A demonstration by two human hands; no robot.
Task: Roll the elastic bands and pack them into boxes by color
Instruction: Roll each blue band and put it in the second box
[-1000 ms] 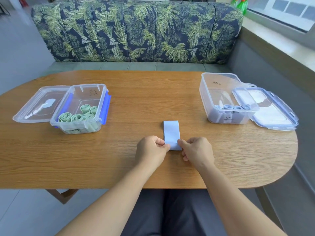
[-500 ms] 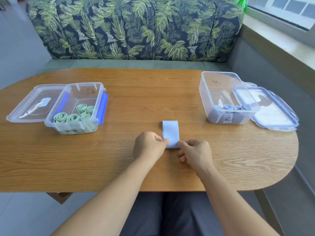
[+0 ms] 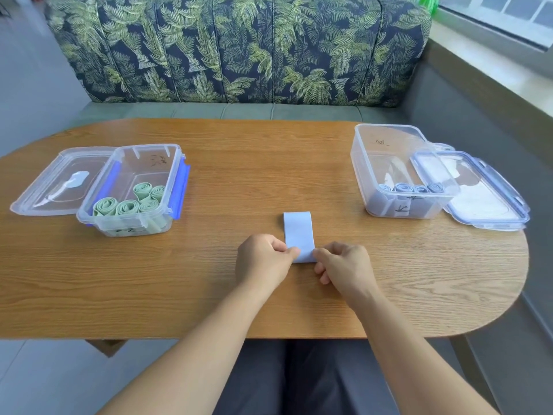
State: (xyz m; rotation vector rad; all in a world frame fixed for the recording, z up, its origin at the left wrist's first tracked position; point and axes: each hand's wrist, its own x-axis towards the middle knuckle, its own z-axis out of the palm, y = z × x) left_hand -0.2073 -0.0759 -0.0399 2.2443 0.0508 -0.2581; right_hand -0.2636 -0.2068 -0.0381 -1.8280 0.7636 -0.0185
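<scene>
Pinches the near end of the pale blue band (image 3: 298,232) with both hands. Left hand (image 3: 263,260): fingers curled, thumb and forefinger closed on the near-left corner. Right hand (image 3: 344,269): fingers curled, fingertips closed on the near-right corner (thumb hidden behind the knuckles).

Lies flat on the tabletop (image 3: 239,307), lengthwise away from the person, far end free, roughly midway between the two boxes and well apart from each.

Left box (image 3: 98,226) (clear plastic, blue latches), open, at the tabletop's left side: holds several green rolls (image 3: 128,202) standing on end, bunched toward the near wall. Left lid (image 3: 45,187): flat, touching the box on its left.

Right box (image 3: 365,163), clear, open, at the right side: holds a row of blue rolls (image 3: 410,187) along the near wall. Right lid (image 3: 490,205): just beside it on the right, its left corner overlapping the box rim.

Behind the tabletop: sofa (image 3: 239,49) with palm-leaf print.
</scene>
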